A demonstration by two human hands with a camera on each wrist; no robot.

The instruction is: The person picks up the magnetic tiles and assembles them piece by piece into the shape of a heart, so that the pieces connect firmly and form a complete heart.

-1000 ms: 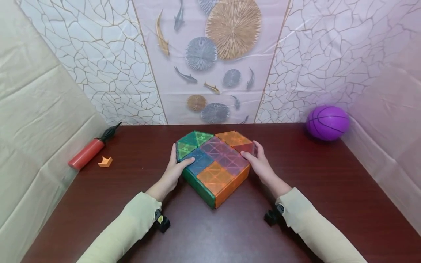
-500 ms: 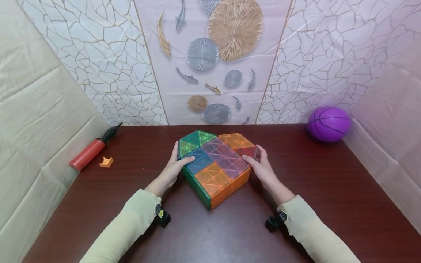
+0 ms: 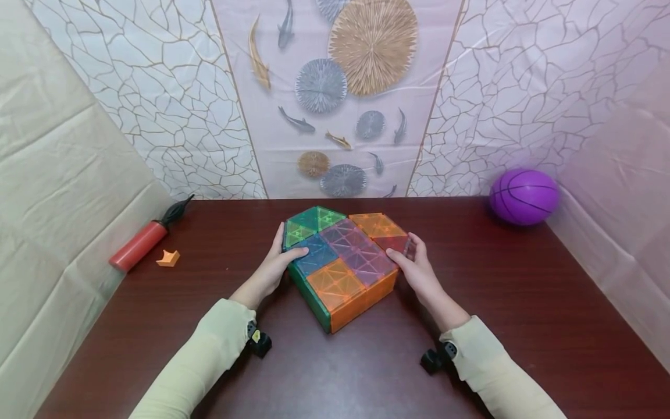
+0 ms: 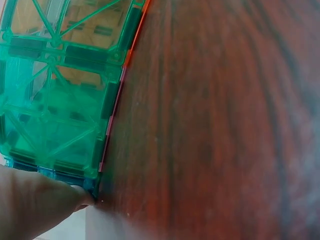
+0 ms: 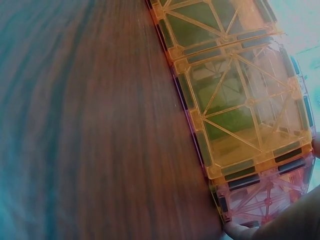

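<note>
A heart-shaped box of see-through magnetic tiles (image 3: 335, 282) sits mid-table, one corner pointing toward me. Its top mixes green, blue, purple, orange and red tiles. The left hand (image 3: 269, 270) grips its left side, thumb on the blue top tile and fingers down the outer wall. On the opposite side the right hand (image 3: 419, 270) holds it, thumb over the top edge near the red tile. Green wall tiles (image 4: 55, 110) fill the left wrist view, with part of the left hand below. Orange wall tiles (image 5: 245, 105) and a pink one appear in the right wrist view.
A red hand pump (image 3: 140, 244) with a black end lies at the table's left edge, beside a small orange crown-like piece (image 3: 168, 258). At the back right sits a purple ball (image 3: 523, 196). Fabric walls (image 3: 63, 145) border the dark wooden table (image 3: 502, 273).
The tile heart has turned slightly clockwise as seen from above, its near corner shifting left. Both hands keep their hold, and the right hand has moved a little toward me.
</note>
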